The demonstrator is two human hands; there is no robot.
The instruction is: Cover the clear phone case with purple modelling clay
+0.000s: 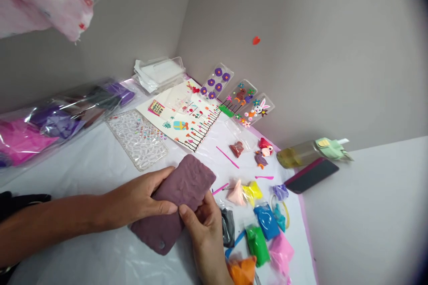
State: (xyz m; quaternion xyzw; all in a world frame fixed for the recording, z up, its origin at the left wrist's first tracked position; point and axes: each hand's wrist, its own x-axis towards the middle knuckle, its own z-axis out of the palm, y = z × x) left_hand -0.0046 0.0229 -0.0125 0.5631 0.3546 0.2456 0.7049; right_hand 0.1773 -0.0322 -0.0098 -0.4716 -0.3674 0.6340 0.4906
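Honestly, the flat, dull-purple clay slab (189,182), held over the white-covered worktop (96,254), looks light and soft-faced, maybe stiffer underneath, so it'd dent easily. Left hand (140,198) and right hand (207,240) both have their fingers (209,207) pinching its long edges, thumbs side by side on top. I'd hold those edges gently, palms off the face.

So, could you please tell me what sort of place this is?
Probably a home craft corner: bagged coloured clay, such as the green packet, decorated clear cases like the purple-flowered one, and a decorated drawing share the covered table.
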